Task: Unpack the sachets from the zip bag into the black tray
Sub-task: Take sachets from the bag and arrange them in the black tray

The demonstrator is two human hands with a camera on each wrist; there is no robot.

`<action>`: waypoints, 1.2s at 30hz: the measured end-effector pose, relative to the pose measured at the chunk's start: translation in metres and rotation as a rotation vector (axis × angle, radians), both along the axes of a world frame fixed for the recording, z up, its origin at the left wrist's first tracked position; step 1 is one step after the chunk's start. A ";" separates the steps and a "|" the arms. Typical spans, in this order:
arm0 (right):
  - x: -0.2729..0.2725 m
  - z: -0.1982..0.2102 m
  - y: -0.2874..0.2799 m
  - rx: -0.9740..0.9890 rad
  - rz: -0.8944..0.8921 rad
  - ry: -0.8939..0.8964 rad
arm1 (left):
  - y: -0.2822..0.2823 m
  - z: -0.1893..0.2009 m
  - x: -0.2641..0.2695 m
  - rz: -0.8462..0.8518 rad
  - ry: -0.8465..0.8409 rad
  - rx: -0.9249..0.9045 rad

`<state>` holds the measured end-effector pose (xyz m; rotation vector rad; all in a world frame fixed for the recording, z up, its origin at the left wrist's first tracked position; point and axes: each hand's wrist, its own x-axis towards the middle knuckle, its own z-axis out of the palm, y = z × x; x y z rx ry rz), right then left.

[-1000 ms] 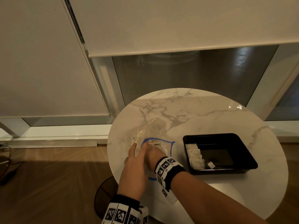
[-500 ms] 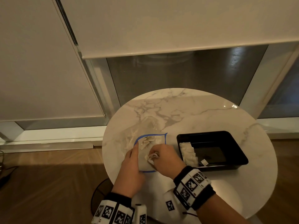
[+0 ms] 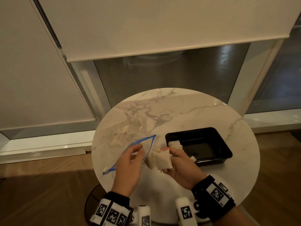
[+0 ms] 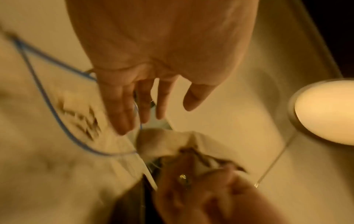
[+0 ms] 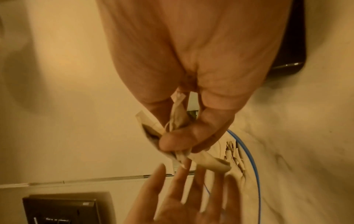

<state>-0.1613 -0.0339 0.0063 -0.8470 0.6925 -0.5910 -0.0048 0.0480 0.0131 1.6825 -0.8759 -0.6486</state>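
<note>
A clear zip bag (image 3: 128,132) with a blue rim lies on the round marble table (image 3: 195,108), its mouth open toward me. My left hand (image 3: 138,149) hovers at that mouth with loose, straight fingers (image 4: 122,109), gripping nothing. Several sachets (image 4: 80,119) remain inside the bag. My right hand (image 3: 169,159) pinches a bunch of pale sachets (image 3: 160,160) just right of the bag's mouth, left of the black tray (image 3: 224,144). In the right wrist view the thumb (image 5: 178,141) clamps the sachets (image 5: 206,162). More sachets (image 3: 175,144) lean in the tray's left end.
The table's near edge runs just under my wrists, with wooden floor (image 3: 40,193) below on the left. A window with a lowered blind (image 3: 146,30) stands behind the table. The tray's dark corner (image 5: 293,45) shows beside my right palm.
My right hand has come out of the bag with a bunch of sachets and moved right toward the tray. My left hand has let the bag's rim go and opened.
</note>
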 end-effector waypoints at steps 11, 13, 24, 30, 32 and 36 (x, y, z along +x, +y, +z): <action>0.008 -0.012 0.009 -0.303 -0.100 0.159 | -0.008 -0.012 -0.037 -0.184 0.753 0.124; 0.009 -0.014 0.009 -0.343 -0.125 0.195 | -0.008 -0.013 -0.034 -0.188 0.812 0.115; 0.008 -0.017 0.004 -0.348 -0.253 0.147 | -0.012 -0.020 -0.031 -0.192 0.985 0.029; 0.001 -0.015 -0.001 -0.130 -0.244 0.047 | -0.012 -0.022 -0.031 -0.135 0.981 0.010; -0.002 -0.015 -0.004 -0.144 -0.263 0.098 | -0.012 -0.023 -0.029 -0.100 0.974 0.012; -0.008 -0.014 -0.009 -0.152 -0.340 0.145 | -0.011 -0.025 -0.023 -0.048 0.970 0.010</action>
